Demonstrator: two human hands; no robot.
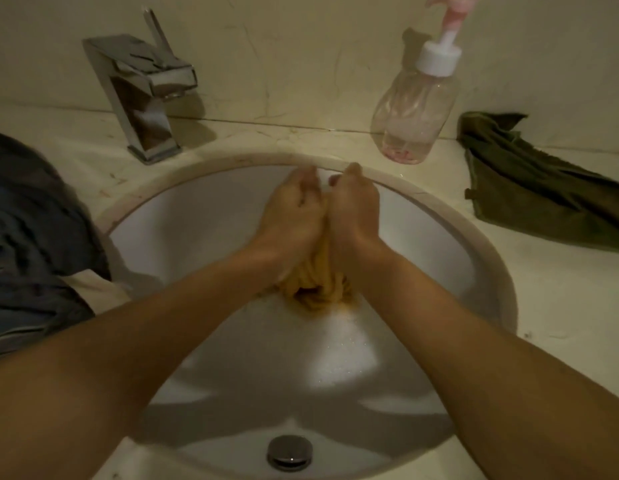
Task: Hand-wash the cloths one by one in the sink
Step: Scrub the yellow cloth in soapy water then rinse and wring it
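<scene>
The soaked yellow cloth (315,285) looks soft and limp. The left hand (294,209) and right hand (353,206) clench its bunched top, the rest dangling beneath.

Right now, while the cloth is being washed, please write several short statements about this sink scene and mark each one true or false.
1. The left hand and the right hand both grip the twisted yellow cloth over the round white sink. True.
2. Water runs from the square chrome tap. False: no stream is visible.
3. The dark green cloth lies inside the basin. False: it lies on the pale stone counter, to the right of the sink.
4. The clear plastic pump bottle stands on the counter between the tap and the green cloth. True.
</scene>
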